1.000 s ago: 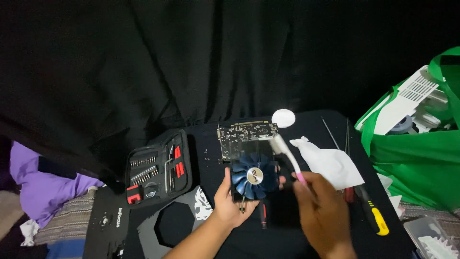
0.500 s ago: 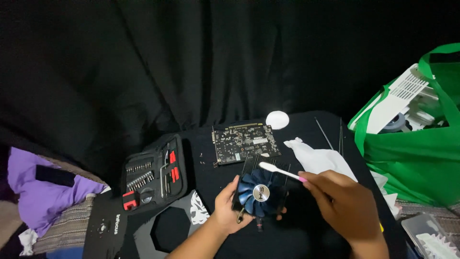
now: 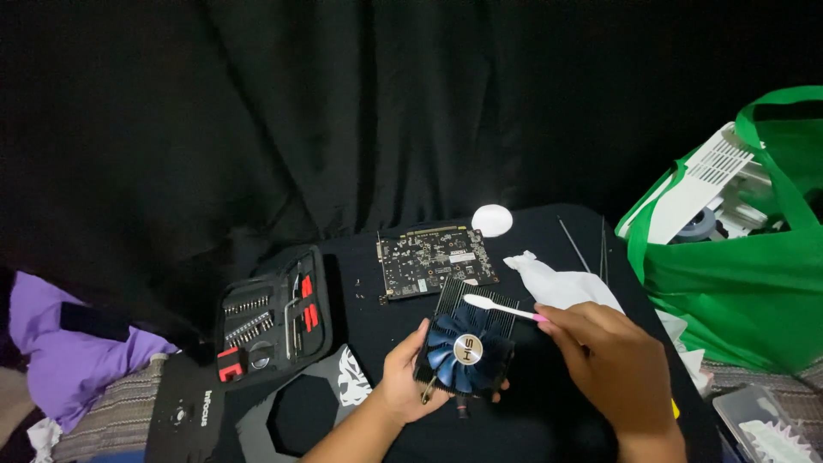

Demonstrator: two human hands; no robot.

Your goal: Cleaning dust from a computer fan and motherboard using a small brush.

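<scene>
Cooler assembly with blue fan [image 3: 465, 350] and black finned heatsink, held above the dark worktop [image 3: 549, 411] in the left hand [image 3: 405, 377], whose fingers are clenched round its lower left edge. Right hand [image 3: 609, 364] grasps a small white brush with a pink grip [image 3: 501, 307] between thumb and fingertips; the white head lies over the upper fins of the heatsink, touching or just above them, which cannot be told. Behind the cooler, apart from it, a bare circuit board [image 3: 435, 260] rests flat on the worktop, with a round white pad [image 3: 492, 219] beyond it and a crumpled white cloth [image 3: 561, 285] just right of it. Open bit and screwdriver case [image 3: 270, 319] lies well to the left; a green bag [image 3: 746, 257] with white plastic parts stands at the right edge. Judged risks: the one-sided grip may let the cooler tip or slip; pressure from the brush could bend thin fins or spin the blades against the fingers; loosened dust may fall on the exposed board nearby; small screws near the board could be swept off
</scene>
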